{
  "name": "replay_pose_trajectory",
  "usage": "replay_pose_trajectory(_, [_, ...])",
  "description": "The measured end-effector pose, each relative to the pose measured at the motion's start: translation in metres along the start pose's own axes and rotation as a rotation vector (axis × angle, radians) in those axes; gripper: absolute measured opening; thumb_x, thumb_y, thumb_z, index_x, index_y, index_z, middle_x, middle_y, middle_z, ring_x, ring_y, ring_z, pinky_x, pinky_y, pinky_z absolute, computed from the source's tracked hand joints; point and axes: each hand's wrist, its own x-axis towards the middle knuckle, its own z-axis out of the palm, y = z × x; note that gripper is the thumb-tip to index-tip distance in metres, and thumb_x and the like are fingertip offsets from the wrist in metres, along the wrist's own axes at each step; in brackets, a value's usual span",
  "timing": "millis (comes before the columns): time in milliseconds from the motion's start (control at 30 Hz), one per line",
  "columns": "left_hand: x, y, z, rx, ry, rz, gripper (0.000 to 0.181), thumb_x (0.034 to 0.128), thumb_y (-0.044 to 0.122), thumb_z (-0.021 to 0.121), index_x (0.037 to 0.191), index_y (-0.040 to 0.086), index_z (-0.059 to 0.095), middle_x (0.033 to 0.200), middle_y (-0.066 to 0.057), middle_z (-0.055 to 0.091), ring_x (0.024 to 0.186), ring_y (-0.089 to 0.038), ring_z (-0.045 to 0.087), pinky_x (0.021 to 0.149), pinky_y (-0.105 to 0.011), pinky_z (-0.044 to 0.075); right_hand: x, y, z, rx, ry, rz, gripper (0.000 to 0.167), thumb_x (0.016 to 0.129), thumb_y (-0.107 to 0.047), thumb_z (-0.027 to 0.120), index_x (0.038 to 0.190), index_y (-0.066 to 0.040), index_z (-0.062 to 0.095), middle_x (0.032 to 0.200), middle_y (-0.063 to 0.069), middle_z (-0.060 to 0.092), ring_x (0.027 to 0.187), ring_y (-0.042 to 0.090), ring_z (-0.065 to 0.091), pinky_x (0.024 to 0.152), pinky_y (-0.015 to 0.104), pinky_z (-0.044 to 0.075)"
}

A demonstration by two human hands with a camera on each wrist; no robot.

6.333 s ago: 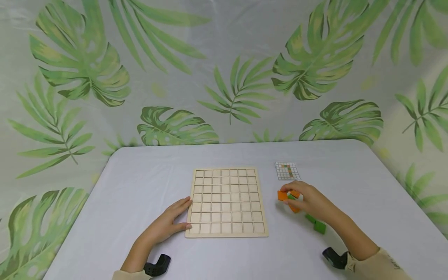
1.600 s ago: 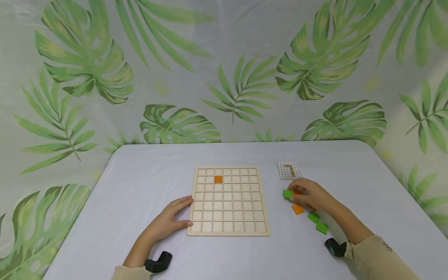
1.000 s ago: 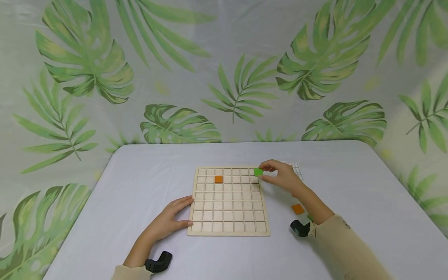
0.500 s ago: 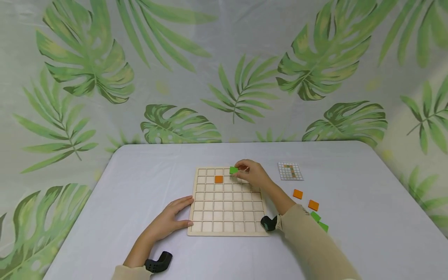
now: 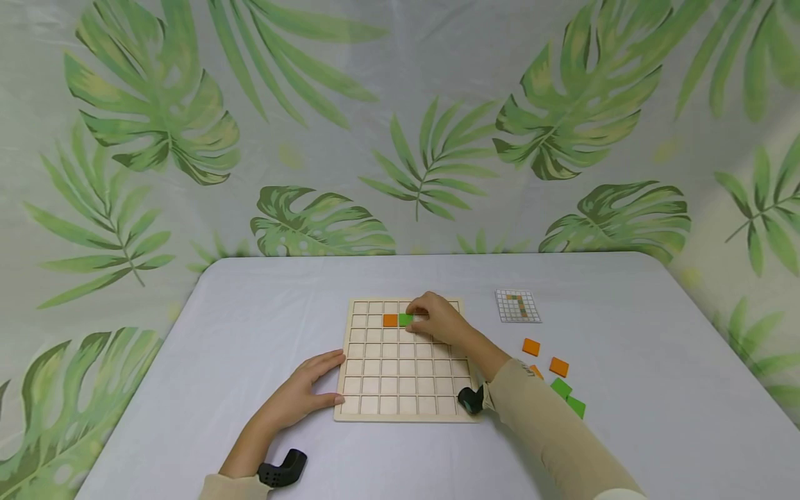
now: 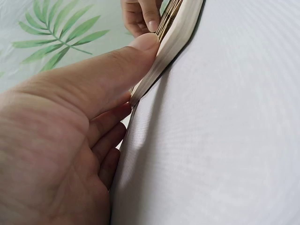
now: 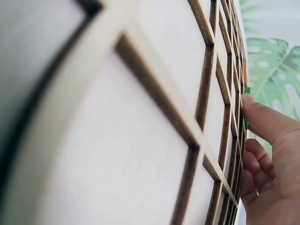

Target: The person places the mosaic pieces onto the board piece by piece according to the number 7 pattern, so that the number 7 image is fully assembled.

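A square wooden grid board (image 5: 380,369) lies on the white table. In its second row from the back sits an orange square tile (image 5: 390,320). Just right of that, my right hand (image 5: 437,322) pinches a green square tile (image 5: 403,320) between thumb and fingers, at the neighbouring cell. The right wrist view shows this green tile (image 7: 247,90) edge-on at the thumb tip; whether it lies fully in the cell I cannot tell. My left hand (image 5: 295,394) touches the board's left edge with extended fingers, its thumb (image 6: 126,58) against the rim.
A printed pattern card (image 5: 518,305) lies right of the board. Nearer are loose tiles: an orange one (image 5: 531,347), another orange one (image 5: 559,367), an orange one partly behind the right sleeve (image 5: 546,417), and green ones (image 5: 560,387). A leaf-patterned cloth (image 5: 425,167) hangs behind the table.
An orange tile has come onto the board since the earliest frame. My right hand has picked up a green tile, carried it left and lowered it beside the orange one. The left hand stays put.
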Motion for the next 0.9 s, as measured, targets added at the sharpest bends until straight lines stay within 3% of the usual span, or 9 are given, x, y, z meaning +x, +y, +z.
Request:
replay_pose_trajectory(333, [0.0,0.0,0.0,-0.009,0.0,-0.018,0.072,0.0722,0.033,0.073,0.134,0.011,0.044,0.141,0.0,0.034,0.13,-0.026,0.023,0.102,-0.05,0.021,-0.003,-0.004,-0.003,-0.105,-0.013,-0.014,0.028,0.079,-0.022,0.07,0.103,-0.009,0.065,0.097,-0.001,0.055,0.089,0.015,0.052,0.081,0.03,0.044])
replay_pose_trajectory(533, [-0.001,0.0,0.001,-0.019,0.003,-0.016,0.072,0.0722,0.032,0.073,0.134,0.011,0.044,0.141,0.0,0.034,0.13,-0.027,0.023,0.102,-0.051,0.02,-0.007,-0.004,-0.01,-0.032,-0.031,0.002,0.044,0.079,-0.024,0.07,0.118,-0.007,0.058,0.106,0.003,0.055,0.097,0.017,0.052,0.085,0.031,0.044])
replay_pose_trajectory(733, [0.0,0.0,0.0,-0.01,0.001,-0.003,0.072,0.0725,0.034,0.073,0.134,0.01,0.044,0.141,0.0,0.034,0.13,-0.027,0.023,0.102,-0.05,0.021,-0.025,0.0,-0.033,0.094,0.004,-0.009,0.055,0.081,-0.029,0.067,0.128,-0.007,0.049,0.118,0.01,0.052,0.108,0.023,0.047,0.091,0.039,0.04])
replay_pose_trajectory(900, [0.0,0.0,0.0,-0.006,0.001,0.0,0.072,0.0724,0.033,0.073,0.134,0.009,0.044,0.141,-0.001,0.034,0.13,-0.028,0.024,0.102,-0.05,0.021,-0.053,0.005,-0.06,0.061,0.082,-0.015,0.058,0.079,-0.036,0.066,0.128,-0.011,0.048,0.12,0.008,0.051,0.11,0.026,0.046,0.092,0.044,0.038])
